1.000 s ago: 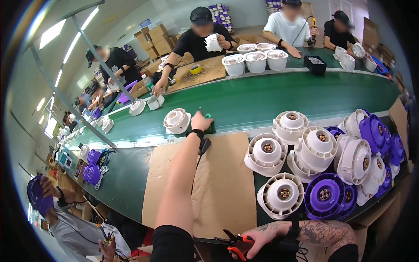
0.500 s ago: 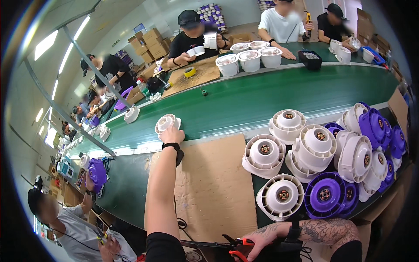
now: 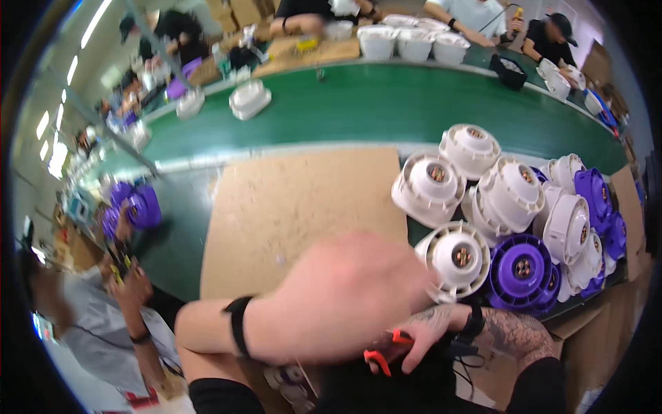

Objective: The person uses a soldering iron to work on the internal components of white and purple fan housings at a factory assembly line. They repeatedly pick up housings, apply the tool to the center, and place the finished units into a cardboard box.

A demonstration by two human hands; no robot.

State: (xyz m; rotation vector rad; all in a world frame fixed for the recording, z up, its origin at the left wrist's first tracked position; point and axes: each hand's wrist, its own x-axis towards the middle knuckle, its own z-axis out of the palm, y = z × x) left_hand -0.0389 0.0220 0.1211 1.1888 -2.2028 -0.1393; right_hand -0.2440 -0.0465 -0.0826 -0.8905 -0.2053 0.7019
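My left hand (image 3: 345,297) reaches across my front towards the right, blurred by motion, with its fingers hidden or smeared. Its fingertips end beside a white round housing (image 3: 456,257) with a ribbed rim and coppery parts in its centre; whether they touch cannot be told. My right hand (image 3: 422,338), low near the table's front edge, is closed on pliers with orange-red handles (image 3: 379,360); the jaws are hidden behind the left hand. Similar white housings (image 3: 514,190) and purple housings (image 3: 520,269) are piled on the right. A white housing (image 3: 249,99) lies alone on the green belt.
A brown cardboard sheet (image 3: 303,200) lies on the table before me. Beyond it runs the green conveyor belt (image 3: 386,103). Across it, people work beside white tubs (image 3: 414,45). At left, a person (image 3: 103,317) handles purple housings (image 3: 141,207). A metal pole slants at the left.
My left hand has left the white housing on the belt and swung back and right towards the pile. My right hand still holds the pliers. The view has tilted downward.
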